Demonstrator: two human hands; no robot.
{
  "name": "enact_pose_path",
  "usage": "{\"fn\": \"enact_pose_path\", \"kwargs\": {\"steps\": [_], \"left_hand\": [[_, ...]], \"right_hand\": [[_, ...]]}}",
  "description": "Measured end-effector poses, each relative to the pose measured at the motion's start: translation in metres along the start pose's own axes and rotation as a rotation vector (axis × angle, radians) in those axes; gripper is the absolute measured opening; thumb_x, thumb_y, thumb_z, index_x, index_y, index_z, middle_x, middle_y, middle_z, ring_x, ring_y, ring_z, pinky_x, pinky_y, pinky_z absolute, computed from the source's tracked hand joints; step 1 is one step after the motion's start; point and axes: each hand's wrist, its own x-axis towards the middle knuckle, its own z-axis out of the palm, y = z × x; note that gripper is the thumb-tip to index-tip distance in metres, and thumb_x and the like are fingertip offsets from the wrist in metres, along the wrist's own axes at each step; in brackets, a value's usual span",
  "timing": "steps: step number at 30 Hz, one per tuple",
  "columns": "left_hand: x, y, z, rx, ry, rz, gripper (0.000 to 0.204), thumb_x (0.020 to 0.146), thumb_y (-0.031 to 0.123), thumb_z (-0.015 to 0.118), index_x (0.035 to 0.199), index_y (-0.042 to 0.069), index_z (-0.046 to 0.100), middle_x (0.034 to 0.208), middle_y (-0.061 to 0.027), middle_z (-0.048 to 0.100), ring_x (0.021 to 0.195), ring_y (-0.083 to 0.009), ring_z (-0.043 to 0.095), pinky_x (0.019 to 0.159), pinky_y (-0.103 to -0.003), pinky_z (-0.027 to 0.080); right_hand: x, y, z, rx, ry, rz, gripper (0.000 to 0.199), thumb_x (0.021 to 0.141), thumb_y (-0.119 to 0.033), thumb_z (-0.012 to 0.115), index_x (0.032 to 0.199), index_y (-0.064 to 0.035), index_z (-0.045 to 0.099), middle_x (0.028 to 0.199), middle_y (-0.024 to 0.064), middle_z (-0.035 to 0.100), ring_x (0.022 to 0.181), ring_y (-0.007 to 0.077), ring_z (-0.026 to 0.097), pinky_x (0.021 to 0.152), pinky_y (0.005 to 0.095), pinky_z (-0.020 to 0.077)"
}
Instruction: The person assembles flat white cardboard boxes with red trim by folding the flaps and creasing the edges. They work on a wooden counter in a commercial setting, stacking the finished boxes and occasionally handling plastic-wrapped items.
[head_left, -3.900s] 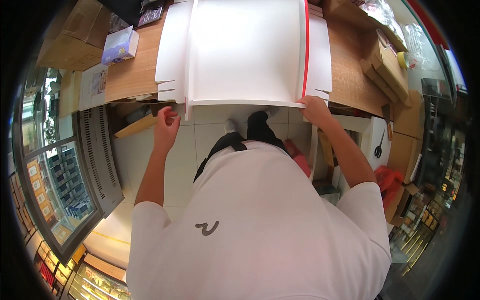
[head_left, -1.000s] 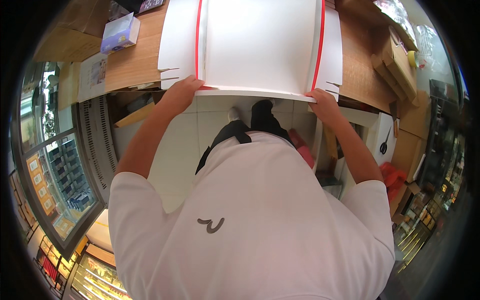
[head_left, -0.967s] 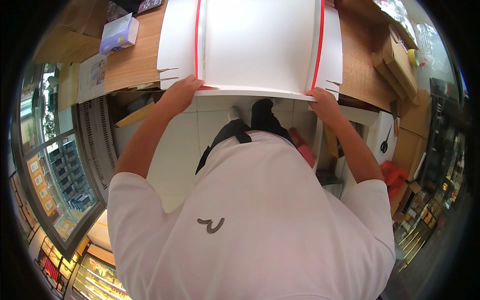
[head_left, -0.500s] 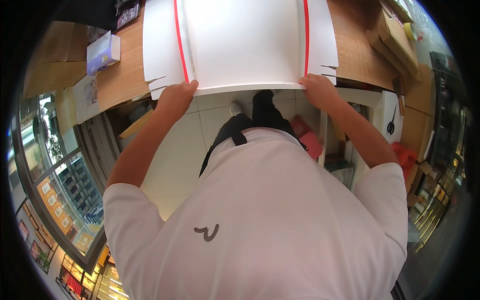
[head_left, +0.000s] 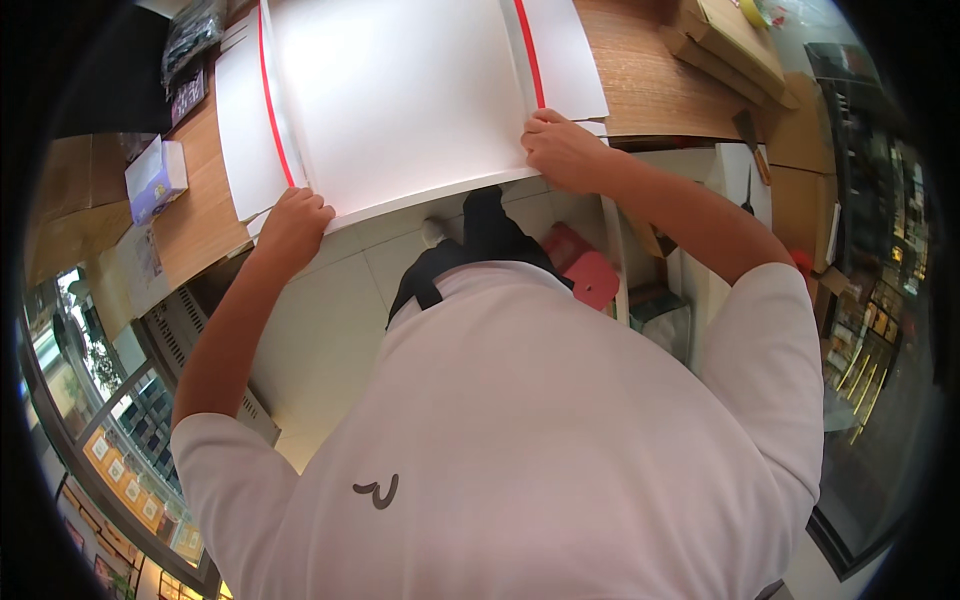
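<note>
A large white cardboard sheet (head_left: 410,100) lies on the wooden table, with slits cut in its side flaps and a narrow lip raised along its near edge. Two red strips, a left one (head_left: 270,110) and a right one (head_left: 529,55), run lengthwise near the creases. At the near left corner my left hand (head_left: 290,228) is closed, fingers curled over the lip beside the left strip's end. My right hand (head_left: 566,152) is also closed at the near right corner, its fingertips at the end of the right strip. Both hands partly hide the corners they hold.
A purple tissue pack (head_left: 157,182) stands on the table at left, with a dark plastic-wrapped bundle (head_left: 192,40) farther back. Flat brown boxes (head_left: 728,45) are stacked at right, near a knife (head_left: 752,148). A red stool (head_left: 585,270) stands below the table.
The view has turned, so the sheet and table appear shifted left and tilted. My hands stay at the near corners; the fingers of both are now bent more over the lip.
</note>
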Motion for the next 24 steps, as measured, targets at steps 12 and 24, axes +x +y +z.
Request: {"fn": "enact_pose_path", "kwargs": {"steps": [12, 24], "left_hand": [[0.005, -0.003, -0.008, -0.178, -0.109, -0.189, 0.013, 0.078, 0.003, 0.065, 0.078, 0.001, 0.052, 0.073, -0.0193, 0.058, 0.077, -0.0372, 0.059, 0.068, -0.047, 0.046], [0.002, 0.006, -0.005, -0.138, 0.034, -0.117, 0.013, 0.081, 0.009, 0.062, 0.075, 0.002, 0.053, 0.070, -0.0156, 0.056, 0.075, -0.0352, 0.058, 0.068, -0.045, 0.047]], "right_hand": [[0.005, 0.021, 0.013, 0.385, -0.048, 0.011, 0.014, 0.076, -0.013, 0.069, 0.085, -0.0060, 0.062, 0.074, 0.0116, 0.062, 0.089, 0.0304, 0.059, 0.089, 0.0385, 0.0428], [-0.002, 0.008, 0.014, 0.448, 0.021, 0.126, 0.009, 0.080, -0.012, 0.063, 0.080, -0.0043, 0.061, 0.074, 0.0127, 0.062, 0.084, 0.0317, 0.061, 0.076, 0.0441, 0.0467]]}}
